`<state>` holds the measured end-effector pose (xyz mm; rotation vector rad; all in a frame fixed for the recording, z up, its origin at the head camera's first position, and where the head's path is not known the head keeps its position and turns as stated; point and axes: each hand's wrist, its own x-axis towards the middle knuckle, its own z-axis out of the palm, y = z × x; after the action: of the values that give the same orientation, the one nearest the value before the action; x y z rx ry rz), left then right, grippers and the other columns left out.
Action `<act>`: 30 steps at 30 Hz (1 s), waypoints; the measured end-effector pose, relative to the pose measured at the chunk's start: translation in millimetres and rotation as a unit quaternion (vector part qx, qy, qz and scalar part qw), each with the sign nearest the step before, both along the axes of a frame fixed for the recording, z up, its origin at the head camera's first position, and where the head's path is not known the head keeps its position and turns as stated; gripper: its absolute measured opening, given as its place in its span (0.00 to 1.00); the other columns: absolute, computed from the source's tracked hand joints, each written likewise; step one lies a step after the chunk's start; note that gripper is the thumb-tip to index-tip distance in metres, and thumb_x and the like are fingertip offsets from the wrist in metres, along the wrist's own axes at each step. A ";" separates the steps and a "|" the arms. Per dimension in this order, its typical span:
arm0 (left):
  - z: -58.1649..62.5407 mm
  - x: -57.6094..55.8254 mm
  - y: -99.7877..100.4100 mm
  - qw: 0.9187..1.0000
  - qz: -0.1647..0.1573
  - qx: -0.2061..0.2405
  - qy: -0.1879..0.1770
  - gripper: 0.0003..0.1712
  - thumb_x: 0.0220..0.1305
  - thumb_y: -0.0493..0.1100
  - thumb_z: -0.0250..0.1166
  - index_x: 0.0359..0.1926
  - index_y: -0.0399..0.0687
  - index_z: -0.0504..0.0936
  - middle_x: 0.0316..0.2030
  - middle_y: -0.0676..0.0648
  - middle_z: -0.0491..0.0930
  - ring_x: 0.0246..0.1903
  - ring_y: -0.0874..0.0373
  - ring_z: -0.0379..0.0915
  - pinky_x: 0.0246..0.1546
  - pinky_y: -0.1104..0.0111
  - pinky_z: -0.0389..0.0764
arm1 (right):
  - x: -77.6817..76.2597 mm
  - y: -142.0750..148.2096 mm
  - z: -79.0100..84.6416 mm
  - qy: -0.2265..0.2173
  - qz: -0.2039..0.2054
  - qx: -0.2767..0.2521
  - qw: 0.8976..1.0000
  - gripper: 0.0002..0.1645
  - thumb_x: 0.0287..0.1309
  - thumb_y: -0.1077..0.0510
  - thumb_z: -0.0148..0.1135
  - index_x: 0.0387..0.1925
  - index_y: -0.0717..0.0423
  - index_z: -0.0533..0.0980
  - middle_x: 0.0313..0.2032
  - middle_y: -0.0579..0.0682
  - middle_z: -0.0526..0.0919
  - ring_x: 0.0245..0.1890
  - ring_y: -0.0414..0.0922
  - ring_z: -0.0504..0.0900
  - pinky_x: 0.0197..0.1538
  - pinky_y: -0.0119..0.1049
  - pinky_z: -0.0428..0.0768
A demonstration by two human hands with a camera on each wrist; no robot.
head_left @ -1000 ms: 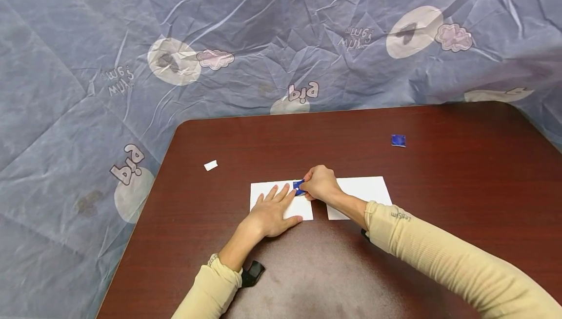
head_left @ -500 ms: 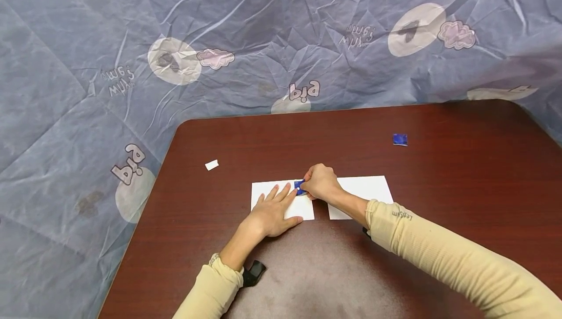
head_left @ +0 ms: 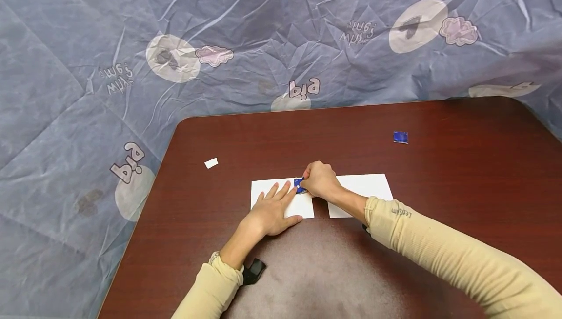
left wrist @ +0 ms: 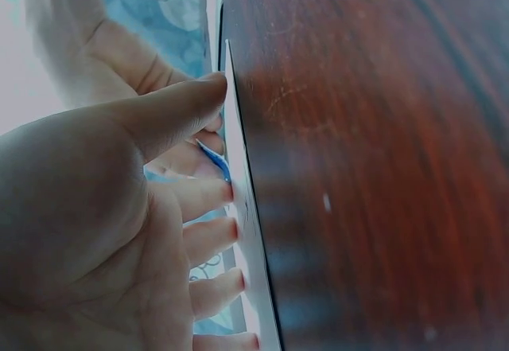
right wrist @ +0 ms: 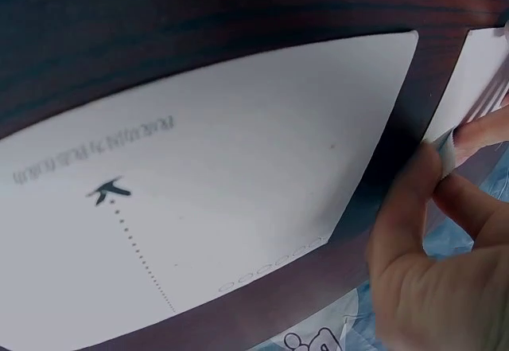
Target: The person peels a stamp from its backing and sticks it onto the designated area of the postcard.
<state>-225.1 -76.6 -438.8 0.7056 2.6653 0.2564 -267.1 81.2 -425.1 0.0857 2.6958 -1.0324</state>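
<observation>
From where I stand, the person's left hand [head_left: 269, 214] lies with straight, spread fingers on the left white card [head_left: 303, 208], and the thumb reaches its near edge. The right hand [head_left: 322, 181] is narrow: thumb and fingers pinch a small blue piece [head_left: 299, 186], maybe thin foil or plastic. This piece is at the far edge of the left white card, toward its right end, beside the left index fingertip; whether they touch, I cannot tell.

To do this step well, I think the left hand should press flat and evenly, so the card does not slide. The right hand would better keep its pinch close to the card, move slowly, and keep the piece in line with the far edge. A hard pull could, in my judgement, crease the thin piece or shift the card.

As for containers, I notice no box, cup or tray in any view. Everything lies directly on the brown table [head_left: 351, 270]: the right white card [head_left: 366, 187], printed with a small dark figure and a dotted line; a blue square [head_left: 400, 137] at far right; a white slip [head_left: 211, 163] at far left.
</observation>
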 end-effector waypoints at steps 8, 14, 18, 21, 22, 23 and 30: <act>-0.3 -0.5 1.4 1.000 0.002 0.001 -0.003 0.41 0.67 0.62 0.54 0.73 0.50 0.55 0.73 0.48 0.47 0.71 0.47 0.40 0.65 0.47 0.50 | -2.4 4.0 3.8 0.013 0.034 0.107 0.994 0.11 0.52 0.54 0.70 0.25 0.53 0.75 0.20 0.47 0.77 0.22 0.45 0.75 0.26 0.38 0.71; 0.6 -0.9 0.8 1.000 0.005 0.004 -0.004 0.41 0.67 0.62 0.54 0.73 0.50 0.55 0.73 0.48 0.48 0.71 0.47 0.40 0.65 0.47 0.50 | -2.0 9.5 0.9 0.026 0.043 0.120 0.991 0.14 0.51 0.49 0.70 0.27 0.52 0.74 0.22 0.47 0.77 0.25 0.46 0.75 0.28 0.42 0.71; -0.2 -0.9 0.3 1.000 0.005 0.003 -0.005 0.41 0.67 0.62 0.54 0.73 0.50 0.55 0.73 0.48 0.47 0.71 0.47 0.40 0.65 0.47 0.50 | 1.9 12.0 -4.9 0.082 0.080 0.161 0.980 0.19 0.52 0.47 0.70 0.38 0.55 0.76 0.34 0.53 0.78 0.36 0.52 0.76 0.39 0.47 0.73; -0.6 -0.7 0.1 1.000 0.005 -0.001 -0.005 0.41 0.67 0.63 0.54 0.74 0.51 0.54 0.73 0.48 0.47 0.71 0.47 0.40 0.65 0.47 0.50 | 5.2 14.9 -11.8 0.133 0.113 0.197 0.965 0.28 0.56 0.44 0.67 0.51 0.57 0.74 0.49 0.60 0.73 0.51 0.59 0.70 0.52 0.53 0.68; -0.7 -0.8 0.1 1.000 0.005 -0.002 -0.006 0.41 0.67 0.63 0.54 0.74 0.51 0.54 0.73 0.48 0.47 0.71 0.47 0.40 0.65 0.47 0.50 | 6.1 16.2 -14.2 0.143 0.122 0.203 0.961 0.31 0.57 0.44 0.65 0.55 0.57 0.72 0.54 0.62 0.70 0.55 0.61 0.67 0.56 0.55 0.65; -0.7 -0.7 0.1 1.000 0.004 -0.003 -0.006 0.41 0.67 0.63 0.54 0.74 0.51 0.54 0.73 0.48 0.47 0.71 0.47 0.40 0.65 0.47 0.50 | 6.7 17.4 -16.3 0.150 0.130 0.206 0.958 0.33 0.59 0.43 0.64 0.58 0.57 0.70 0.58 0.63 0.67 0.58 0.62 0.64 0.59 0.56 0.61; 0.0 -0.3 -0.2 1.000 0.002 0.002 -0.006 0.41 0.67 0.62 0.55 0.74 0.50 0.54 0.73 0.48 0.47 0.71 0.47 0.40 0.65 0.47 0.49 | 5.7 26.2 -29.3 0.154 0.177 0.220 0.947 0.40 0.64 0.37 0.52 0.69 0.55 0.60 0.69 0.65 0.53 0.68 0.64 0.50 0.67 0.59 0.44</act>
<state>-225.4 -76.8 -438.8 0.6981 2.6553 0.2675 -261.4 107.4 -454.3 -0.5009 3.0128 -0.3527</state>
